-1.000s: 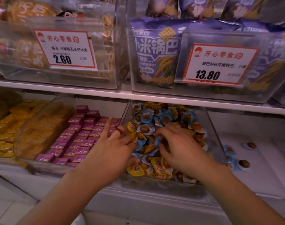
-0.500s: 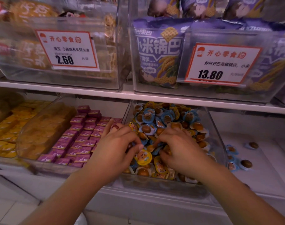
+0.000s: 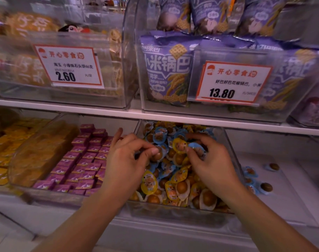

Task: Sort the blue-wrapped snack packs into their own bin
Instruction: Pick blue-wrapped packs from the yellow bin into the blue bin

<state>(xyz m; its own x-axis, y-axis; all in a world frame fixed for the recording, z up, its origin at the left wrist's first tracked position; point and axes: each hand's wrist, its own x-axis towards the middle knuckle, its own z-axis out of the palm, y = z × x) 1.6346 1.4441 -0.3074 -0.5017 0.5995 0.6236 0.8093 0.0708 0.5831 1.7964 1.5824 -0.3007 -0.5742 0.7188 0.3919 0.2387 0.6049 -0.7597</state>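
Observation:
A clear bin (image 3: pixel 231 151) on the lower shelf holds a mixed heap of small round snack packs, blue-wrapped ones (image 3: pixel 159 136) among yellow-wrapped ones (image 3: pixel 149 182). My left hand (image 3: pixel 126 160) is over the heap's left side, thumb and fingers pinching a pack with a brown centre (image 3: pixel 157 154). My right hand (image 3: pixel 211 160) is over the heap's middle and pinches a blue-wrapped pack (image 3: pixel 196 147). To the right, on the white floor of the neighbouring space (image 3: pixel 291 188), lie several blue-wrapped packs (image 3: pixel 249 172).
Left of the heap stands a clear bin of purple packets (image 3: pixel 78 160), then orange and yellow packets (image 3: pixel 2 157). The upper shelf (image 3: pixel 118 112) carries clear bins with price tags 2.60 (image 3: pixel 67 66) and 13.80 (image 3: pixel 231 82) and purple snack bags (image 3: pixel 166 70).
Both hands have moved further back into the heap. The left hand has closed thumb and fingers on a pack, and the right hand has lifted a blue pack between its fingertips.

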